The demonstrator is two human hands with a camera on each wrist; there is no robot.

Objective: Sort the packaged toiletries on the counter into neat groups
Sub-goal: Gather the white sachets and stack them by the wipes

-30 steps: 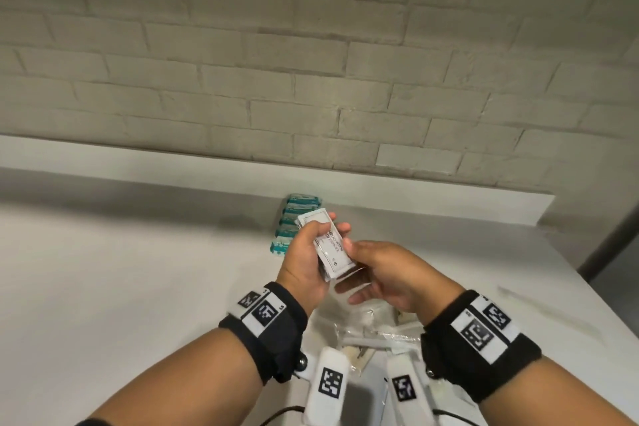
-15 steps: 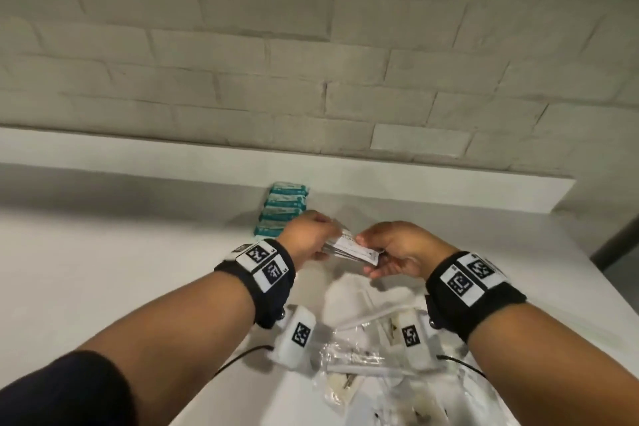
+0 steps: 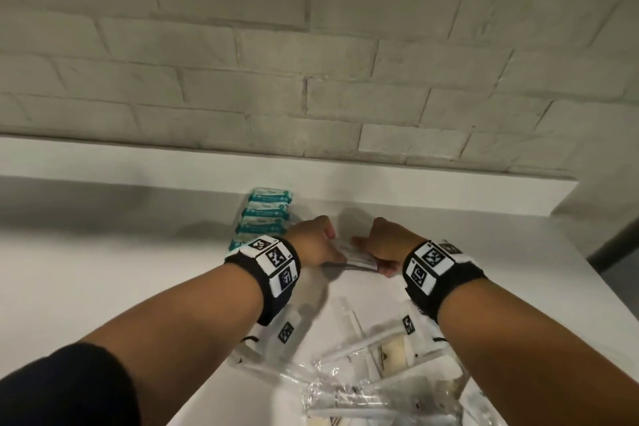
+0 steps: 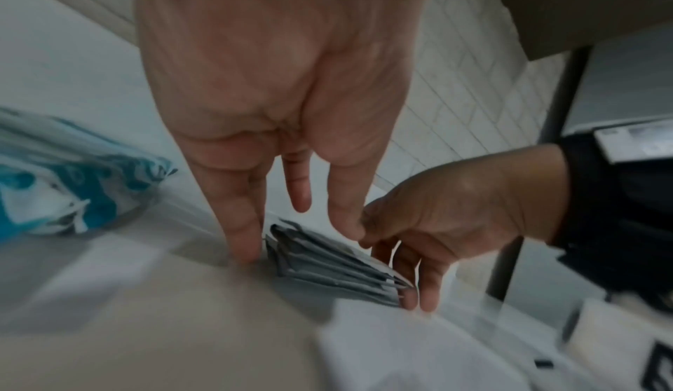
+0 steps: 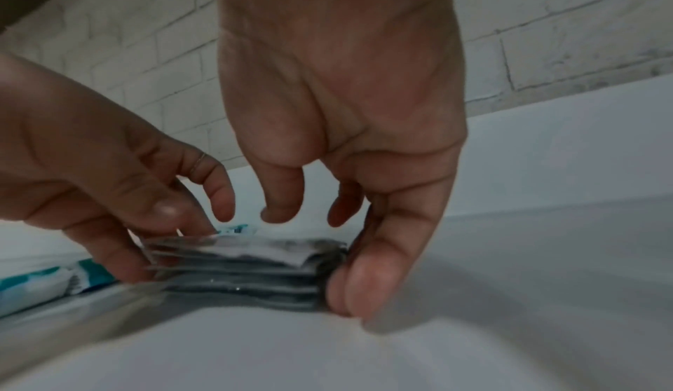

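Lowered from mid-air, the stack of packets (image 3: 356, 258) is now set on the counter (image 3: 103, 270) beside the teal packs (image 3: 268, 214). From the left wrist, its ends are pinched by the left hand (image 4: 277, 86). From the right wrist, the right hand (image 5: 346, 95) is seen pinching too

Right hand (image 5: 342, 126) and left hand (image 5: 91, 173) pinch sachet stack (image 5: 247, 270) ends on bench (image 5: 509, 282); teal packets (image 5: 40, 285) far left.
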